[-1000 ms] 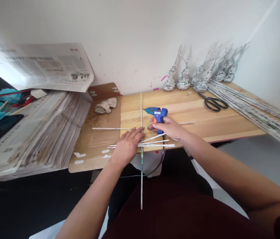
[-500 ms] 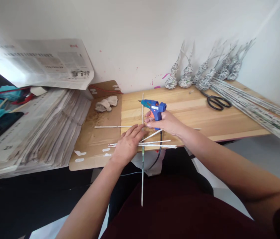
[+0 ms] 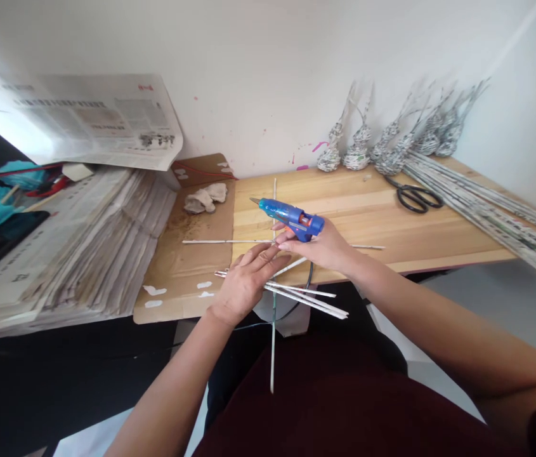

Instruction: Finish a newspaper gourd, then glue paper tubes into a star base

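Note:
A blue hot glue gun (image 3: 291, 217) is held in my right hand (image 3: 327, 244), its nozzle pointing left above the board. My left hand (image 3: 248, 276) is closed around several thin white paper sticks (image 3: 310, 298), which poke out on both sides of the palm. Beneath my fingertips, a long horizontal paper stick (image 3: 210, 242) crosses a vertical paper stick (image 3: 273, 355) that runs past the table's front edge. The fingertips of both hands meet near this crossing and hide it.
A cardboard sheet (image 3: 167, 279) with a crumpled cloth (image 3: 205, 197) lies left. Beyond it stands a newspaper stack (image 3: 120, 247). Black scissors (image 3: 417, 198), long paper rolls (image 3: 491, 216) and several woven paper gourds (image 3: 357, 151) occupy the right side of the wooden board (image 3: 462, 244).
My right hand has tipped the glue gun, so its nozzle has swung left and lower. The sticks in my left hand have tilted, their right ends dropping. The crossed sticks stay about where they were.

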Motion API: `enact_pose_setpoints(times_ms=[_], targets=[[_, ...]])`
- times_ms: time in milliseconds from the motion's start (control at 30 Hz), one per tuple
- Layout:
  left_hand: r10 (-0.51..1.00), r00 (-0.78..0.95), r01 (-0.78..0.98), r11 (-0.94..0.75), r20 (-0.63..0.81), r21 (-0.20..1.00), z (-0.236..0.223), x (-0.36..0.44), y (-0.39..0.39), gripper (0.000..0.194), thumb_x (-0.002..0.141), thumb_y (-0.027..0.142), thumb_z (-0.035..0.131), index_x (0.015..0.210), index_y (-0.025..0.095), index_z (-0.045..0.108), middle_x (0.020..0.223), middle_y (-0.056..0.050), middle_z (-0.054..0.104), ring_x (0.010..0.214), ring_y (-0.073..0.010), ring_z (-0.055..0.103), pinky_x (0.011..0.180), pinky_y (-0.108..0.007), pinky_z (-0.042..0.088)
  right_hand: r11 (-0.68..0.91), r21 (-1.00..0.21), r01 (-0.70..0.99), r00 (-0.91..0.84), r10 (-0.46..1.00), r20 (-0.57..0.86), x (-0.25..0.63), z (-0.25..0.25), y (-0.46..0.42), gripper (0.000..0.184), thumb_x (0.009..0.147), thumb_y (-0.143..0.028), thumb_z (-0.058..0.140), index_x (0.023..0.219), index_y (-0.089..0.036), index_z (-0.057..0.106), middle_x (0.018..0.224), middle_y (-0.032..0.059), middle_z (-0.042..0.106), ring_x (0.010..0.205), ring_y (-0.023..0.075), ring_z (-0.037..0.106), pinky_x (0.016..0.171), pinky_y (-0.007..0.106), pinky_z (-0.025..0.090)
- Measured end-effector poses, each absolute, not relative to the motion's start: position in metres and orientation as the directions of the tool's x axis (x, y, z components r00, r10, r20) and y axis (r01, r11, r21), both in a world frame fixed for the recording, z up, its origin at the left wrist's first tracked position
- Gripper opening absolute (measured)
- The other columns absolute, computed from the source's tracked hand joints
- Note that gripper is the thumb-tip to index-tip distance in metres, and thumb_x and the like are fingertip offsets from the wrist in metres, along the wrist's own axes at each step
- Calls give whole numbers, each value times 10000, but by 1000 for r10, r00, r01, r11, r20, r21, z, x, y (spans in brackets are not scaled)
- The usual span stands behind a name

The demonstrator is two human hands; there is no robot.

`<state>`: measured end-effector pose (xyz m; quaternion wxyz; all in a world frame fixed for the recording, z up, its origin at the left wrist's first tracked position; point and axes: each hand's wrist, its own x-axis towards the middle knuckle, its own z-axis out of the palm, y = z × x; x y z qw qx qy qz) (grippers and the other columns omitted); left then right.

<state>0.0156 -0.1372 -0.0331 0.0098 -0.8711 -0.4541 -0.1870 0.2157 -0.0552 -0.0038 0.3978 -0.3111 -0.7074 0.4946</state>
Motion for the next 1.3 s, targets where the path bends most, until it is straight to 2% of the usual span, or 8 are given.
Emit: enact_pose_setpoints(times_ms=[200,433,600,733,867,1000,1133,1300], targets=[[780,475,762,-596,407,253,-25,23,-148,773,784,-101,382,1455,271,474,1510,-12,501,1409,-221,375,1153,-454,390,365,-931,10,-403,853,331,215,6,-70,75,760,-282,752,763,-224,705,1028,29,747,907,197,713,907,384,573],[736,502,696,-655,453,294,-17,27,-158,618,842,-70,432,1362,238,562,1456,-41,554,1358,-235,421,1107,-457,442,381,-923,-47,-386,846,369,224,5,-84,72,770,-247,736,752,-211,677,920,22,730,832,175,702,834,361,585],[721,517,689,-670,462,274,-8,17,-163,509,862,-41,501,1294,207,603,1411,-69,588,1305,-239,465,1081,-448,461,226,-966,-123,-422,870,256,236,-5,-94,186,757,-269,763,919,-216,687,793,-5,684,763,158,680,784,348,580],[723,515,713,-660,460,238,-6,15,-169,473,881,-14,520,1283,219,606,1449,-67,558,1321,-245,446,1082,-453,455,125,-986,-112,-413,896,161,244,-8,-101,219,747,-285,783,926,-222,673,782,0,689,746,160,673,737,333,564],[710,515,714,-665,480,218,-4,19,-176,442,899,15,533,1282,225,602,1474,-72,536,1354,-252,423,1083,-460,449,107,-992,-66,-451,883,126,248,-4,-108,199,755,-287,772,916,-232,669,752,-3,681,701,162,657,679,326,547],[663,508,680,-700,550,216,2,17,-185,342,932,129,568,1259,218,608,1398,-95,601,1313,-258,485,1050,-460,476,110,-994,7,-443,891,96,254,-6,-113,197,765,-303,779,914,-231,673,668,-18,646,602,151,620,604,320,520],[603,506,702,-704,616,113,6,14,-189,328,926,124,577,1238,214,620,1325,-92,650,1258,-258,545,1007,-441,503,59,-997,-49,-443,894,74,260,-14,-113,200,829,-401,735,896,-232,652,606,-35,606,537,133,579,548,308,497],[698,547,778,-628,462,28,-6,15,-178,363,945,75,479,1266,190,600,1329,-91,646,1293,-271,529,1014,-453,508,36,-995,-91,-366,928,67,261,-16,-108,235,863,-461,689,859,-232,637,629,-26,609,608,148,619,616,325,532]])
